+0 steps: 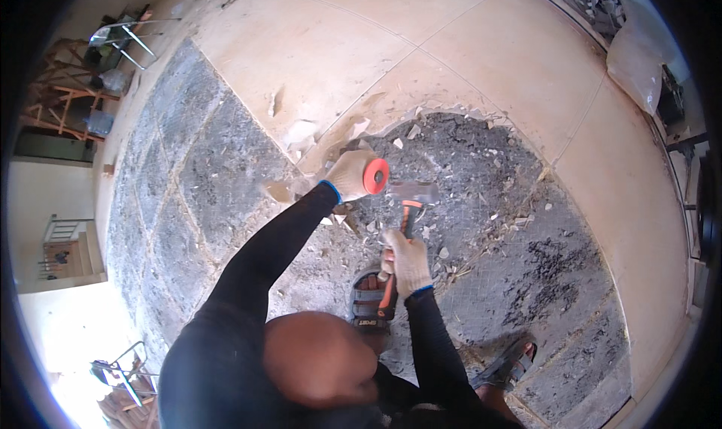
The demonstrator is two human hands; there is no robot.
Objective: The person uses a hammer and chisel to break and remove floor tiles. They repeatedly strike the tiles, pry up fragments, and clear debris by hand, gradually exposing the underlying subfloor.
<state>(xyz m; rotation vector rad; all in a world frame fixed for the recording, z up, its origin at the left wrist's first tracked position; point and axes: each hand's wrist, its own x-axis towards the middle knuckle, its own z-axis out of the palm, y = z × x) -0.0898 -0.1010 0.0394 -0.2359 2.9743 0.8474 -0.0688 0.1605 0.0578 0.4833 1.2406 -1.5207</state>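
My left hand (348,175), in a pale knit glove with a blue cuff, grips a chisel whose round orange guard (369,176) surrounds a grey metal striking end (378,176). The blade is hidden below the hand. In my gloved right hand (412,262) is a club hammer with a black and orange handle (388,299). Its grey steel head (414,192) is slightly blurred and sits just right of the guard, apart from it. Left of and above my left hand, beige floor tile (338,62) ends in a jagged broken edge, with loose tile shards (302,133) beside it.
Dark rough mortar bed (479,164) with scattered chips surrounds my sandalled feet (369,296). Wooden frames (62,110) and a metal-legged chair (130,40) stand at the far left. A pale sack (634,57) lies along the right side.
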